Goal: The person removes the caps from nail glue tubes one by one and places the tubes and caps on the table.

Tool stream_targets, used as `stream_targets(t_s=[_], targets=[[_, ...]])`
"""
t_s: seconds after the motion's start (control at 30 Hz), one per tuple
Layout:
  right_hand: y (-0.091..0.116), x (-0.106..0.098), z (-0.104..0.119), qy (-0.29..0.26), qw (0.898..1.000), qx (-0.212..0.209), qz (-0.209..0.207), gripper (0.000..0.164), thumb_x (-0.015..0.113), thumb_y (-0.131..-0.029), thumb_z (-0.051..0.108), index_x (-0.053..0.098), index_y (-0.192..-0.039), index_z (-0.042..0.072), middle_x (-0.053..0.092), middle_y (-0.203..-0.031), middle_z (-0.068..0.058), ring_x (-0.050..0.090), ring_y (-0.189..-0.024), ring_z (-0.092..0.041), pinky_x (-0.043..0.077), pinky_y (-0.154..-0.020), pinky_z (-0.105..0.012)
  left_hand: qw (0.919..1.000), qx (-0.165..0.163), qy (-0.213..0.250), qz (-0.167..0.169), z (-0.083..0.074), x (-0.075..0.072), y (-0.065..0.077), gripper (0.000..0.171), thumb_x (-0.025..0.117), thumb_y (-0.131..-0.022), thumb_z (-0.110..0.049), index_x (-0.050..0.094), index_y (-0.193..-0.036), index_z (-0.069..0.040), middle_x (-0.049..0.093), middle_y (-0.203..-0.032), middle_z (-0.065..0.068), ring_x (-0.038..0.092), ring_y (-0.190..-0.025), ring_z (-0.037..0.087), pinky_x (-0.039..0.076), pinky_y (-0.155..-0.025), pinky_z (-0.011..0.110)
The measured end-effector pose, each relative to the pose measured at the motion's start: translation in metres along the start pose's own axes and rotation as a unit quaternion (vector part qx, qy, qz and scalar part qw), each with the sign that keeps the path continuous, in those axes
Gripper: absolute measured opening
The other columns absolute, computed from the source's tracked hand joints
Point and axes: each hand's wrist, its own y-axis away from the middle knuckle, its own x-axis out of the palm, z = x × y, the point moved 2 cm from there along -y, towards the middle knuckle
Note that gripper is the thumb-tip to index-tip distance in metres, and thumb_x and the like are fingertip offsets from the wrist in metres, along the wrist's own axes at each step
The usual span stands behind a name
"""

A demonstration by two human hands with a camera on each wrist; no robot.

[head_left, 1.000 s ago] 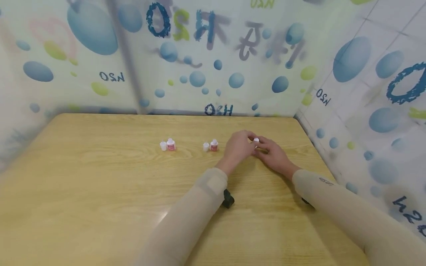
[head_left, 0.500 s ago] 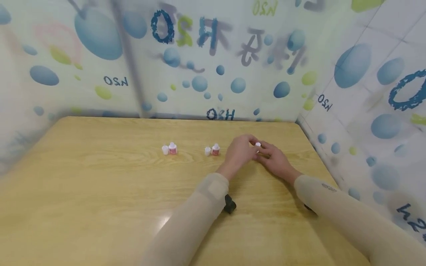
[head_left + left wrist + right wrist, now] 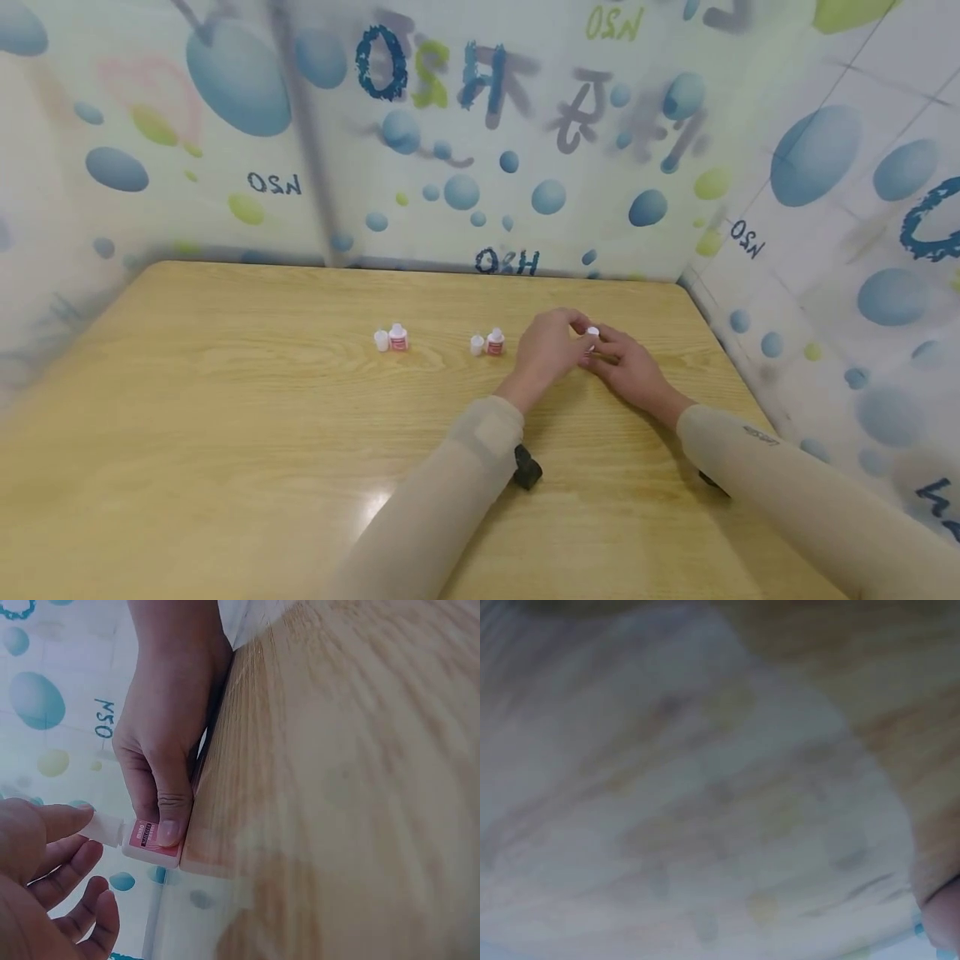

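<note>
At the right of the table, my two hands meet on a small white bottle (image 3: 141, 853) with a pink-red label. My right hand (image 3: 632, 372) grips the bottle's body low down, its thumb across the label in the left wrist view. Thumb and forefinger of my left hand (image 3: 551, 343) pinch the white cap (image 3: 106, 829) at the bottle's top, while its other fingers hang loosely curled. The bottle stands upright on the wooden table. In the head view, fingers mostly hide it. The right wrist view is mainly blurred tabletop, with a bit of skin at its edge.
Two more small bottles stand left of my hands: one pink-labelled bottle (image 3: 398, 338) beside a white cap (image 3: 382, 340), and one red-labelled bottle (image 3: 495, 342) beside another white cap (image 3: 477, 344). A patterned wall (image 3: 465, 150) borders the wooden table (image 3: 262, 417) behind and on the right.
The head view has shifted slightly, so the whole scene sits a little lower and further right. Both hands stay at the same bottle, with only slight finger motion.
</note>
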Motion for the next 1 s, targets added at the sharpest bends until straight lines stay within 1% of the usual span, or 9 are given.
stream_targets(t_s=[0.1,0.33,0.43,0.53,0.6,0.77,0.83,0.9,1.0], targets=[[0.0017,-0.0001,0.0003,0.002,1.0,0.0,0.0,0.045,0.067,-0.106,0.026,0.063,-0.147,0.008,0.045,-0.167,-0.017,0.039,-0.155,-0.046,0.03,-0.125,-0.066,1.0,0.001,0.0,-0.001,-0.0002,0.0005,0.0008,0.022,0.074,-0.102,-0.034,0.076,-0.118,-0.018,0.076,-0.117,-0.002,0.063,-0.079,0.012,0.048,-0.061,0.023],[0.0027,0.0008,-0.0004,-0.002,1.0,-0.007,-0.002,0.047,0.068,-0.106,0.023,0.059,-0.149,0.008,0.043,-0.168,-0.015,0.039,-0.156,-0.044,0.031,-0.126,-0.064,0.9997,0.008,-0.009,0.02,-0.0002,0.0022,-0.0016,0.025,0.068,-0.106,-0.03,0.076,-0.126,-0.018,0.075,-0.127,-0.001,0.064,-0.089,0.012,0.048,-0.065,0.024],[0.0023,0.0004,-0.0007,-0.002,1.0,-0.007,-0.004,0.046,0.068,-0.105,0.022,0.059,-0.148,0.008,0.044,-0.168,-0.016,0.039,-0.156,-0.044,0.031,-0.126,-0.064,0.9998,0.001,-0.008,0.017,0.0002,0.0022,-0.0024,0.025,0.07,-0.105,-0.032,0.077,-0.125,-0.018,0.075,-0.126,-0.002,0.065,-0.09,0.013,0.049,-0.066,0.024],[0.0018,-0.0005,0.0003,-0.004,1.0,-0.005,-0.003,0.046,0.068,-0.106,0.025,0.061,-0.148,0.009,0.044,-0.168,-0.015,0.039,-0.156,-0.044,0.031,-0.126,-0.064,0.9999,-0.004,-0.009,0.009,0.0005,0.0013,-0.0025,0.024,0.072,-0.103,-0.034,0.077,-0.121,-0.02,0.076,-0.122,-0.003,0.064,-0.091,0.011,0.049,-0.068,0.023],[0.0016,-0.0011,0.001,-0.009,1.0,-0.006,-0.002,0.046,0.068,-0.106,0.026,0.062,-0.148,0.01,0.044,-0.168,-0.014,0.038,-0.157,-0.044,0.03,-0.126,-0.065,0.9999,0.003,-0.008,0.009,0.0002,0.0001,-0.0024,0.024,0.071,-0.104,-0.033,0.077,-0.122,-0.019,0.076,-0.123,-0.003,0.065,-0.089,0.012,0.049,-0.068,0.024],[0.0021,-0.0013,0.0016,-0.014,1.0,-0.007,0.002,0.045,0.067,-0.106,0.027,0.063,-0.147,0.009,0.042,-0.17,-0.014,0.036,-0.157,-0.045,0.029,-0.126,-0.066,0.9993,0.025,0.005,0.028,-0.0006,-0.0019,-0.0007,0.025,0.067,-0.107,-0.028,0.077,-0.127,-0.017,0.076,-0.128,0.0,0.063,-0.092,0.011,0.048,-0.07,0.024],[0.0021,-0.0006,0.0012,-0.012,1.0,-0.005,0.004,0.046,0.067,-0.106,0.029,0.063,-0.147,0.009,0.042,-0.17,-0.014,0.037,-0.157,-0.045,0.029,-0.125,-0.066,0.9993,0.02,0.01,0.03,-0.0003,-0.0025,0.0004,0.025,0.067,-0.107,-0.028,0.077,-0.127,-0.017,0.076,-0.127,0.0,0.063,-0.092,0.01,0.048,-0.072,0.024],[0.0023,-0.0002,0.0016,-0.011,1.0,-0.002,0.006,0.047,0.067,-0.106,0.03,0.062,-0.148,0.009,0.042,-0.169,-0.015,0.037,-0.157,-0.046,0.029,-0.125,-0.067,0.9995,0.01,0.014,0.026,0.0004,-0.0032,0.0014,0.024,0.068,-0.106,-0.03,0.077,-0.125,-0.018,0.076,-0.124,-0.001,0.064,-0.088,0.011,0.049,-0.071,0.025],[0.0033,-0.0007,0.0022,-0.014,1.0,-0.001,0.004,0.047,0.068,-0.105,0.029,0.063,-0.147,0.009,0.043,-0.169,-0.015,0.037,-0.157,-0.046,0.029,-0.125,-0.067,0.9997,0.009,0.016,0.019,0.0011,-0.0032,0.0014,0.023,0.069,-0.105,-0.032,0.077,-0.122,-0.018,0.077,-0.121,-0.001,0.065,-0.085,0.014,0.05,-0.071,0.027]])
